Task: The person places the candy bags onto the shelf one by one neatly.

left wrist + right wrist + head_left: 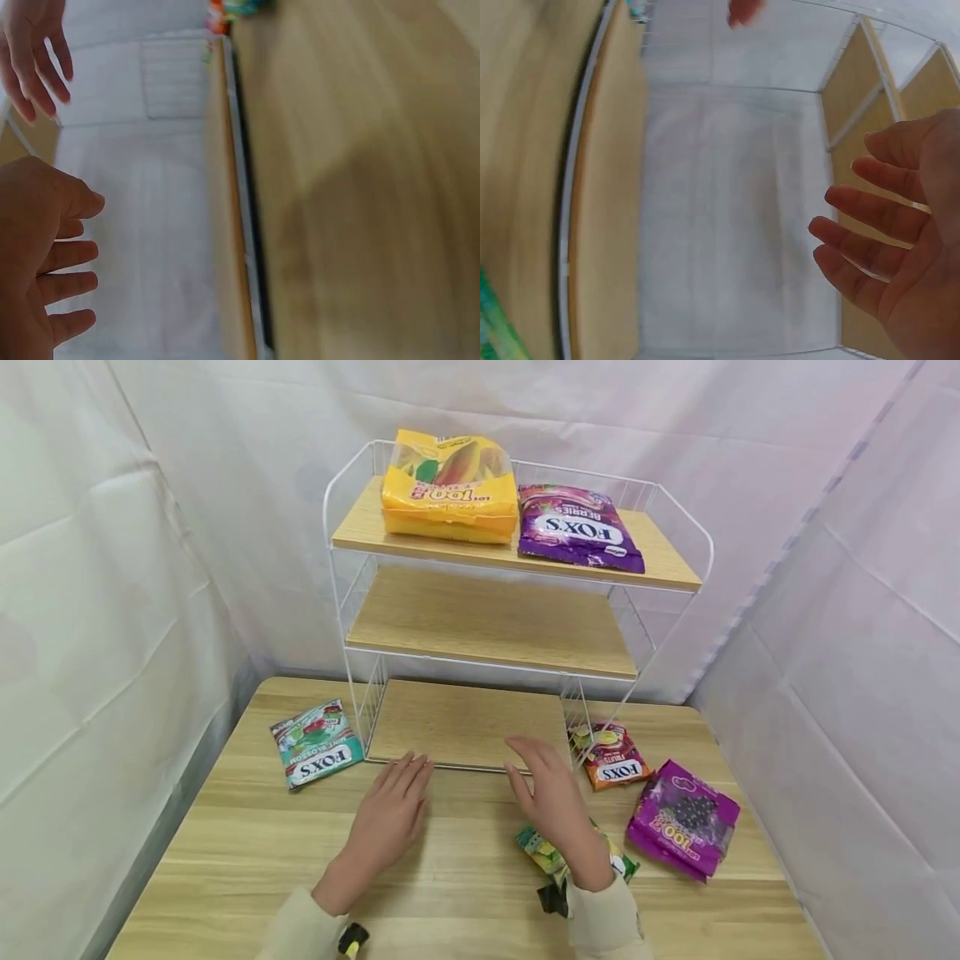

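My left hand (392, 814) is in front of the bottom board of a white wire rack (333, 602), fingers nearly straight and holding nothing. To its right my right hand (551, 793) has loosely bent, spread fingers, also with nothing in them. Both hands are apart from the bottom shelf (468, 722) in the wrist views, where the left hand (45, 255) and right hand (922, 217) show bare palms and fingers. Under the right forearm lies a green candy bag (543, 853), partly hidden. A teal Fox's candy bag (318, 745) rests left of the rack.
On the top shelf (360, 527) sit a yellow mango candy bag (450, 485) and a purple Fox's berries bag (577, 527). A middle shelf (491, 618) is below. Right of the rack lie a red-orange Fox's bag (615, 756) and a purple candy bag (686, 822). White curtains surround the table.
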The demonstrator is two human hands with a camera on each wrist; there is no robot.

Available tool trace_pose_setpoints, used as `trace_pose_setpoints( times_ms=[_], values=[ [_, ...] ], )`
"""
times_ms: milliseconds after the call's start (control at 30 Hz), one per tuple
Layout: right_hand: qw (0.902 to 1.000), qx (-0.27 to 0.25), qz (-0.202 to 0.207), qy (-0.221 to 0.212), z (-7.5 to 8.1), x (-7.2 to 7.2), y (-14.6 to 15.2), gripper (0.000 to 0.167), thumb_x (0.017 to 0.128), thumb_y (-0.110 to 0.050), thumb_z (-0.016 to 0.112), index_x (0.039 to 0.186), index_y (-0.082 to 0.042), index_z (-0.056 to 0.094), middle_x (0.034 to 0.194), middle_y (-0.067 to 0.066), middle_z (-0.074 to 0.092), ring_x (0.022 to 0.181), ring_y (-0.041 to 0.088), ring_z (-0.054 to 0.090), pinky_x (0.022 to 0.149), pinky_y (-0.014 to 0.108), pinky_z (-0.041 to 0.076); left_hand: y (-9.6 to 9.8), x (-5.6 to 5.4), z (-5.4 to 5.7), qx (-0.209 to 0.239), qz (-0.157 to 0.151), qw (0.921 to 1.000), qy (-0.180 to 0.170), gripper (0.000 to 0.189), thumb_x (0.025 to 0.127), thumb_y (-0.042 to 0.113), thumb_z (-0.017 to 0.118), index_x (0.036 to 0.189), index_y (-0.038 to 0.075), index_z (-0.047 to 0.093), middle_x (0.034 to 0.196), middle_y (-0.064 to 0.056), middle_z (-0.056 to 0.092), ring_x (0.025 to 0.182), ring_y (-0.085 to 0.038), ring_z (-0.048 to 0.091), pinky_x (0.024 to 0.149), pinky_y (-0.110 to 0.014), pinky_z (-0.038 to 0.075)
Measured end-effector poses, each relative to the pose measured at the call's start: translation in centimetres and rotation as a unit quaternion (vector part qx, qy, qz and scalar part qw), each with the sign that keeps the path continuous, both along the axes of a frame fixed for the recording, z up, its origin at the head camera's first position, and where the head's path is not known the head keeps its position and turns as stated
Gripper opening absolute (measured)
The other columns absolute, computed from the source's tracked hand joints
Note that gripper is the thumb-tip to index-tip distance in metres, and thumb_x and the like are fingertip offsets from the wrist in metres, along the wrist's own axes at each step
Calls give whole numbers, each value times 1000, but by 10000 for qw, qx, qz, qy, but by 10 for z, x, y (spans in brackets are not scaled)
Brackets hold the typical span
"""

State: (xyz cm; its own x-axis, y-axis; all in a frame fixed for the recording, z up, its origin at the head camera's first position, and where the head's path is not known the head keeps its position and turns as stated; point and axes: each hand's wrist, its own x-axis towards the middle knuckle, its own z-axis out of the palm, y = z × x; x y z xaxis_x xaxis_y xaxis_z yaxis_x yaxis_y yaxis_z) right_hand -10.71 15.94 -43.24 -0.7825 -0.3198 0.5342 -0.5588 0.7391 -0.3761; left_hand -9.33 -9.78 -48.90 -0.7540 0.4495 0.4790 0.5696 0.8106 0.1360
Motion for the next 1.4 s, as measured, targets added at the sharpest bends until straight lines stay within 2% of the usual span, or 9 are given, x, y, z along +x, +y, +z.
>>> trace_pose_setpoints(
  times_ms=[67,100,200,300,400,633,833,1067,1400],
  values=[
    [9999,45,-58,-105,-6,4,0,38,88,-11,68,125,-6,61,123,11,60,114,28,55,92,46,49,-13,4,-13,-56,131,9999,-47,65,103,36,9,132,-4,52,133,-20,53,127,-38,45,106,-52,34],
    [9998,66,-72,-154,-9,6,0,38,88,-10,69,125,-6,61,123,10,60,114,28,55,91,45,49,-19,6,-19,-36,187,9998,-80,63,104,35,12,131,-5,53,132,-21,53,125,-39,46,105,-53,35],
    [9993,118,-18,-358,-17,11,-1,38,89,-10,68,126,-7,61,124,10,59,114,27,55,91,43,50,-37,10,-30,103,349,9993,-132,43,101,24,40,127,-7,55,129,-24,55,121,-42,48,101,-56,37],
    [9987,214,100,-456,-25,14,-4,35,90,-11,66,125,-7,61,124,10,59,115,25,55,92,41,49,-52,10,-39,151,551,9982,-197,45,85,12,64,124,-8,56,126,-26,56,119,-44,50,99,-58,39],
    [9984,264,227,-452,-34,15,-9,33,90,-11,65,124,-8,63,123,9,60,115,25,56,94,41,48,-65,8,-45,95,836,9959,-329,49,80,9,70,123,-9,56,126,-27,55,119,-44,50,98,-58,39],
    [9960,462,633,-435,-51,22,-30,33,91,-13,64,123,-6,62,122,9,60,116,27,54,96,43,46,-86,-1,-58,-219,1369,9881,-664,52,80,12,70,124,-10,54,131,-30,49,122,-46,45,100,-58,37],
    [9890,859,854,-846,-61,29,-48,33,95,-19,60,126,-9,61,125,7,60,120,24,51,98,42,45,-98,-9,-66,-166,1606,9830,-879,52,83,13,67,126,-11,52,131,-32,47,123,-47,43,100,-61,35],
    [9851,978,941,-1056,-63,31,-56,33,97,-21,56,127,-8,59,127,9,59,121,26,51,101,46,42,-108,-19,-69,60,1744,9787,-1083,51,85,12,65,128,-10,51,135,-33,42,124,-50,39,100,-63,33],
    [9824,1060,1032,-1138,-67,32,-59,29,98,-21,55,124,-10,62,123,7,61,117,22,54,96,41,46,-107,-33,-72,251,1770,9730,-1457,51,87,15,65,131,-6,51,138,-36,36,125,-55,33,99,-67,30]
  ],
)
